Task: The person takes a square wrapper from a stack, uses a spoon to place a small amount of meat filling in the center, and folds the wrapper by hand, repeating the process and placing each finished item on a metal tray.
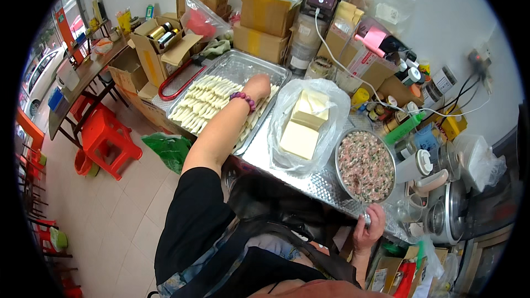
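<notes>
Dumplings are laid in rows on a metal tray at the bench's far left; one more seems set down by the left hand, fingers hidden; right hand pinches a utensil by the filling bowl; a wrapper is judged needed next.

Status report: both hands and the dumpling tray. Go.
Left hand reaching over the metal tray, onto the rows of dumplings. Right hand gripping a utensil at the filling bowl rim. Nothing in between.
</notes>
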Motion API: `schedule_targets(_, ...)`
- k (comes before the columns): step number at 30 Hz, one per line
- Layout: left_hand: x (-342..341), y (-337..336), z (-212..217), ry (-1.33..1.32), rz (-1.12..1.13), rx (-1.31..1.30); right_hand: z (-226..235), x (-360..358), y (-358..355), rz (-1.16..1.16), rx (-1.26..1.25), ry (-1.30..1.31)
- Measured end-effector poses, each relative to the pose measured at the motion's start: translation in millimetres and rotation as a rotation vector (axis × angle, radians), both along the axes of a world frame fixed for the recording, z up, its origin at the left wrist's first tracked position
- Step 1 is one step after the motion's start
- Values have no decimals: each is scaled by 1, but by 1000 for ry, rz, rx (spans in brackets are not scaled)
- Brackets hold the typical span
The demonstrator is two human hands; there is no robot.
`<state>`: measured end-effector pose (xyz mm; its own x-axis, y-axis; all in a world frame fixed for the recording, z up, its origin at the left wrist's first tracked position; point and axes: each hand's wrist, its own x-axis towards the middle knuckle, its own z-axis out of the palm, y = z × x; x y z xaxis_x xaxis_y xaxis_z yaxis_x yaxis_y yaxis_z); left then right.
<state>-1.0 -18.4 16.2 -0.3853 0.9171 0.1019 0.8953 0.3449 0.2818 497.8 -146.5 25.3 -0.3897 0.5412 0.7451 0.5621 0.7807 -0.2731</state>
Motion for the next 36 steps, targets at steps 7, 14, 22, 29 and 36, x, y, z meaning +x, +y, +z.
schedule_targets(7,32,-40,39,-31,-159,554,-2,-8,3,-34,-45,-65)
schedule_targets(14,104,-91,50,-278,-687,357,-9,-16,11,-29,-7,-97)
schedule_targets(22,128,-95,54,-121,-853,112,-9,-16,9,4,-23,-107)
schedule_targets(29,137,-98,60,-11,-840,96,-11,-12,10,6,-29,-113)
schedule_targets(36,167,-120,52,337,-869,229,-12,-15,7,-6,-31,-98)
